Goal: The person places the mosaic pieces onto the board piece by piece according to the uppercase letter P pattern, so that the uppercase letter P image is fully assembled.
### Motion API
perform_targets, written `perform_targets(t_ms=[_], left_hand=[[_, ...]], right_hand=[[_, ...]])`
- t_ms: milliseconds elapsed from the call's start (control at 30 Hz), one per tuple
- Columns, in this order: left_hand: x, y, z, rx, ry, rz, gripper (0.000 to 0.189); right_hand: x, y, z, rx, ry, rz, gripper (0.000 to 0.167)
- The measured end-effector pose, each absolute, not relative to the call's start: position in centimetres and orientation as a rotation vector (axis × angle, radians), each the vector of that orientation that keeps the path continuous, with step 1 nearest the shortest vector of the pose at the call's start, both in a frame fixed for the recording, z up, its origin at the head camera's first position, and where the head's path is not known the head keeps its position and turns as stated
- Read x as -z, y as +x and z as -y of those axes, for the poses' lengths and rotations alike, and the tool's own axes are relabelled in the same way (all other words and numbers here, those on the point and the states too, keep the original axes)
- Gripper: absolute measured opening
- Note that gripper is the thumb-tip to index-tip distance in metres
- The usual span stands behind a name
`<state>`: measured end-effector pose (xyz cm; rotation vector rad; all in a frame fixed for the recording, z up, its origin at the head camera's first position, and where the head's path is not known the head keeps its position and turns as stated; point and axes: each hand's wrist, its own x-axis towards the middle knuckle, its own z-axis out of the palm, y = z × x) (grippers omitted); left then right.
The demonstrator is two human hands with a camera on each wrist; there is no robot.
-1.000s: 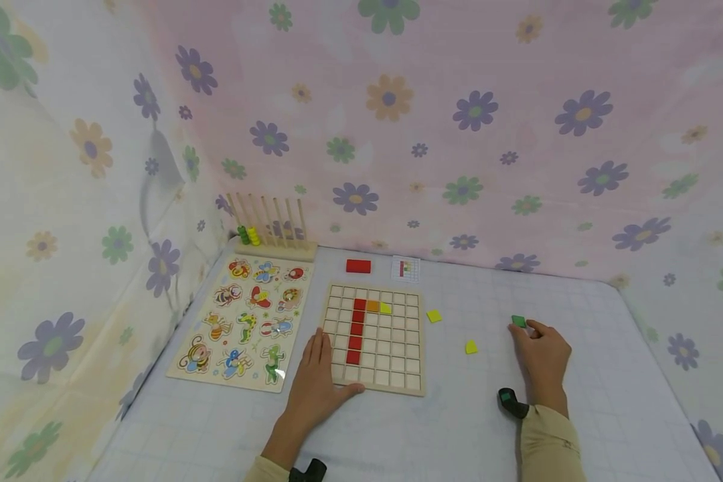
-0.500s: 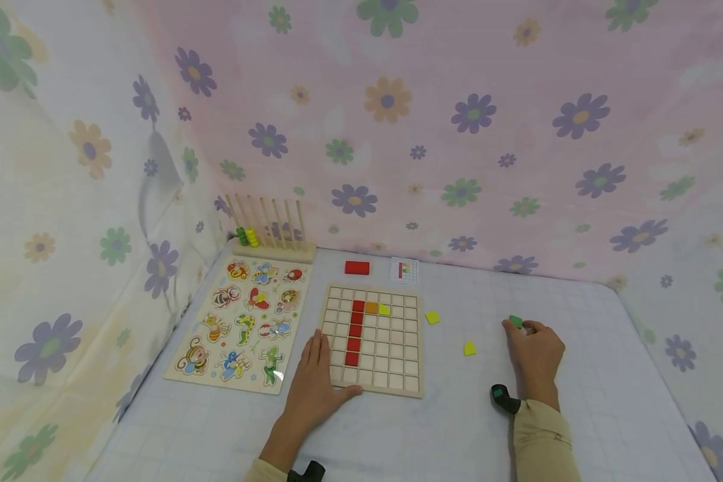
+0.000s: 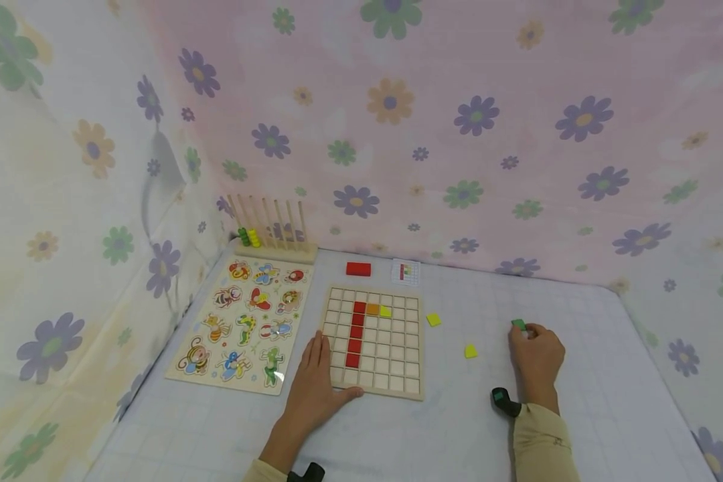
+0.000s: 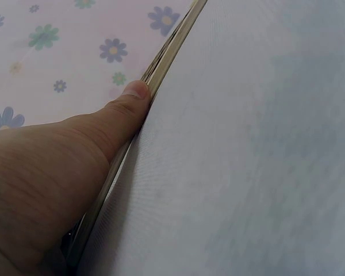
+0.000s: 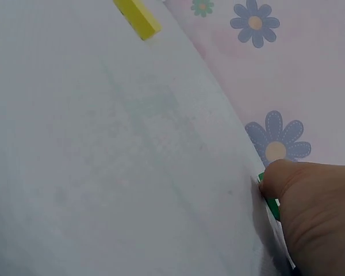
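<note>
A white cloth [image 3: 434, 435] covers the table, and flowered fabric [image 3: 422, 181] rises round it, pink at the back and paler at both sides. Taking the gridded wooden board [image 3: 396, 351] as the clock's centre, an animal puzzle board [image 3: 241, 328] lies at nine o'clock, its shaped recesses filled with painted insects and other creatures. Between ten and eleven stands a peg rack [image 3: 277, 253], with green beads [image 3: 244, 235] and yellow beads [image 3: 254, 237] stacked on its leftmost pegs. A red block [image 3: 358, 269] sits near twelve, a small printed card [image 3: 406, 272] near one. The grid's compartments hold a column of red tiles [image 3: 354, 346], with an orange tile [image 3: 373, 309] and a yellow tile [image 3: 385, 311] running right from its top. Two loose yellow tiles [image 3: 470, 351] lie towards three o'clock. At eight, the left hand [image 3: 314, 387] lies with straight fingers and spread thumb against the board's edges. Well out at three, the right hand [image 3: 537, 355] pinches a green tile [image 3: 519, 324]; whether it touches the cloth I cannot tell.
</note>
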<state>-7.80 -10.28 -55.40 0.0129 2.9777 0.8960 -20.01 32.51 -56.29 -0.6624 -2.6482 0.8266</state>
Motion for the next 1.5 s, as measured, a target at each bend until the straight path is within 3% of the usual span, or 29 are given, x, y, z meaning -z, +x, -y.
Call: perform_targets(t_ms=[600, 1133, 1500], left_hand=[[55.6, -7.8, 10.3, -0.895, 0.021, -2.981, 0.129], [55.5, -7.8, 10.2, -0.895, 0.005, -2.98, 0.128], [55.4, -7.8, 10.3, -0.889, 0.004, -2.978, 0.128]], right_hand=[[55.4, -19.2, -31.8, -0.991, -0.707, 2.582, 0.042], [53.8, -19.4, -27.2, -0.975, -0.102, 2.579, 0.018], [53.4, -19.2, -23.6, -0.926, 0.23, 2.61, 0.017]])
